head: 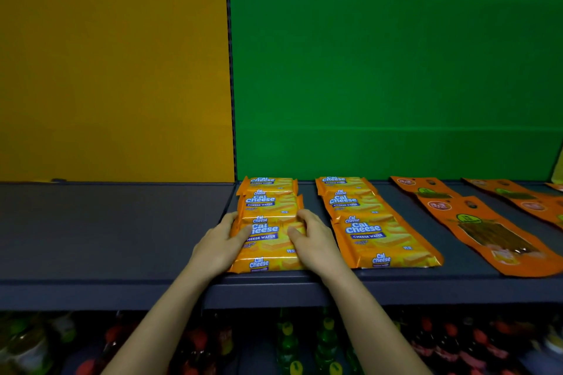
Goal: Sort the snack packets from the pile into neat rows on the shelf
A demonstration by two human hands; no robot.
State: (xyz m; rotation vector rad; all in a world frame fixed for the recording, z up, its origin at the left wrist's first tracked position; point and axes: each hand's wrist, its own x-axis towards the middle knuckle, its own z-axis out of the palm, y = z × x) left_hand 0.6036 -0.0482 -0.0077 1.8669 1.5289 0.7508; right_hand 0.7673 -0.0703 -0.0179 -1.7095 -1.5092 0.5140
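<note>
Your left hand and right hand press in on both sides of the front Cal Cheese packet, squaring it with its row on the shelf. At 3 o'clock lies a second wafer row, probably your spacing guide.
</note>
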